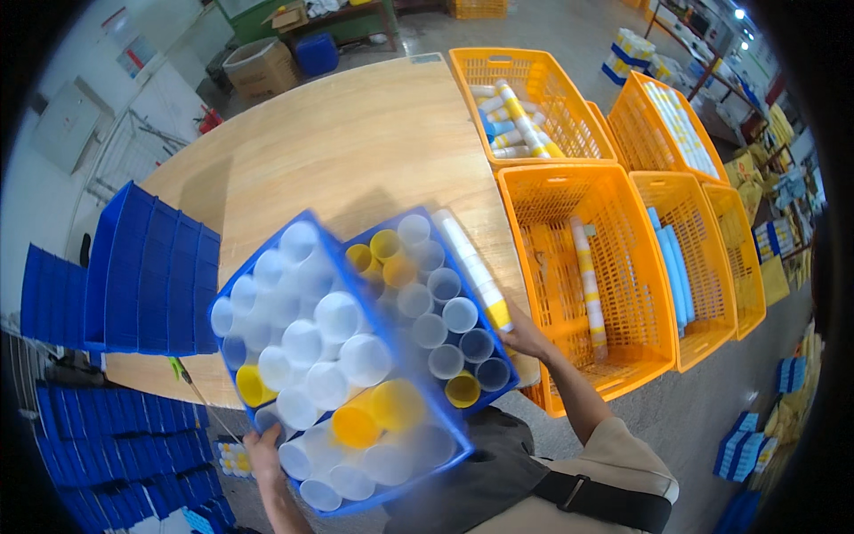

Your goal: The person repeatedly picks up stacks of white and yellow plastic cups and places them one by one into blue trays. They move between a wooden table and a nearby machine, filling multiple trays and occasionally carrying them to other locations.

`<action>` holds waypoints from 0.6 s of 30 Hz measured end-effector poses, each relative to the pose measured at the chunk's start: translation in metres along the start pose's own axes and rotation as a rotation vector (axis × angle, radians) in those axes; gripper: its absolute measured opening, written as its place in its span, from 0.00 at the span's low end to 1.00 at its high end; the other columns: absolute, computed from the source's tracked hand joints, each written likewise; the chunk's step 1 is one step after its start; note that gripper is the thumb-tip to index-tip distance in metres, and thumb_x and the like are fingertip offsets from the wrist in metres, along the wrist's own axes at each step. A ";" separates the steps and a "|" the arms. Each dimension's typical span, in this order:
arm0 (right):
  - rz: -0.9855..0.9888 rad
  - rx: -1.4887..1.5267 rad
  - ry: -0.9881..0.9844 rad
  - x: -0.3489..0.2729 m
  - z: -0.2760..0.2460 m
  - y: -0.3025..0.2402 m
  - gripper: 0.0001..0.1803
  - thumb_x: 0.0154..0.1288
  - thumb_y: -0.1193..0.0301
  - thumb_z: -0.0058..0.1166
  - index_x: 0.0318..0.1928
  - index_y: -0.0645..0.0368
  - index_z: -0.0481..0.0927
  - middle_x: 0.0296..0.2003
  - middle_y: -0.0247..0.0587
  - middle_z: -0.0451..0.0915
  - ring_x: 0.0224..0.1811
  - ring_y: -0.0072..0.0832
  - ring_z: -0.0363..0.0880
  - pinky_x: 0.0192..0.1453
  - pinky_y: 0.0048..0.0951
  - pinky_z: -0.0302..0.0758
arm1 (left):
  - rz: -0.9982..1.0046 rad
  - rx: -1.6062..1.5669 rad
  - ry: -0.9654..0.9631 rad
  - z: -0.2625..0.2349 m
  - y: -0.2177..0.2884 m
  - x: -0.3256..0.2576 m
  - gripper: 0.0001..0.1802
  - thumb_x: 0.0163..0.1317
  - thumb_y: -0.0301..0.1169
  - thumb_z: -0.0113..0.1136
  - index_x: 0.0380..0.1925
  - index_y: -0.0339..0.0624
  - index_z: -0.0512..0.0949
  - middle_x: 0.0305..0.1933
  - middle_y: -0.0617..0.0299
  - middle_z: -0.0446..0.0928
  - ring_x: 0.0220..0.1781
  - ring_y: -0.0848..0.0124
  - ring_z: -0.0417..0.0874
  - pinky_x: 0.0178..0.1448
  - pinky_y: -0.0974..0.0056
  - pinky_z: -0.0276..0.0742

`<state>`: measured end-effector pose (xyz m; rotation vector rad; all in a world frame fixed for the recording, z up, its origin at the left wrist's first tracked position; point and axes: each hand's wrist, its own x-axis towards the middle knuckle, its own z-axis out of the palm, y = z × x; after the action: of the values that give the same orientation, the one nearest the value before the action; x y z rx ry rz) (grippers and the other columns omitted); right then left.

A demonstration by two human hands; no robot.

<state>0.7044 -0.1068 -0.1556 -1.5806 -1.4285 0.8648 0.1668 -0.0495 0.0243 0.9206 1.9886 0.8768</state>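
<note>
A blue crate (458, 456) full of upright translucent white and yellow plastic cups (338, 311) is raised and tilted close before me. My left hand (264, 452) grips its near left side, the fingertips partly hidden. Behind and to its right, partly covered, is a second blue crate (500, 381) with similar cups, several apparently clear and one yellow at the near end. Along that crate's right side lies a long nested stack of white and yellow cups (471, 267). My right hand (525, 336) is closed around the stack's yellow near end; its fingers are partly hidden.
A light wooden table (356, 133) spreads beyond the crates. Nested blue crates (151, 276) stand at its left. Orange slatted baskets stand along the right; the nearest orange basket (547, 240) holds one cup stack (587, 289), the far orange basket (578, 89) several.
</note>
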 end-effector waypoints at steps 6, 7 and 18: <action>0.096 -0.067 0.062 0.033 0.019 -0.026 0.34 0.70 0.55 0.59 0.67 0.65 0.69 0.64 0.57 0.72 0.66 0.44 0.72 0.71 0.42 0.67 | 0.070 0.049 -0.323 0.126 0.038 -0.001 0.19 0.60 0.34 0.61 0.46 0.31 0.82 0.43 0.55 0.84 0.41 0.67 0.83 0.46 0.62 0.79; 0.213 0.240 0.042 0.039 0.018 -0.030 0.32 0.73 0.54 0.55 0.66 0.66 0.71 0.63 0.54 0.74 0.65 0.42 0.73 0.71 0.41 0.67 | 0.150 -0.063 -0.362 0.132 0.037 0.000 0.21 0.62 0.37 0.61 0.49 0.31 0.82 0.44 0.54 0.84 0.43 0.66 0.84 0.49 0.60 0.80; 0.355 0.478 -0.250 0.068 0.079 -0.075 0.35 0.81 0.48 0.32 0.73 0.63 0.62 0.71 0.49 0.66 0.71 0.36 0.66 0.74 0.39 0.63 | -0.052 -0.551 -0.557 0.135 -0.005 0.022 0.34 0.54 0.44 0.69 0.54 0.27 0.80 0.50 0.50 0.84 0.49 0.62 0.84 0.54 0.62 0.79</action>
<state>0.6100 -0.0276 -0.1195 -1.4014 -1.0041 1.5319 0.2688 0.0012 -0.0515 0.6864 1.2031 0.9442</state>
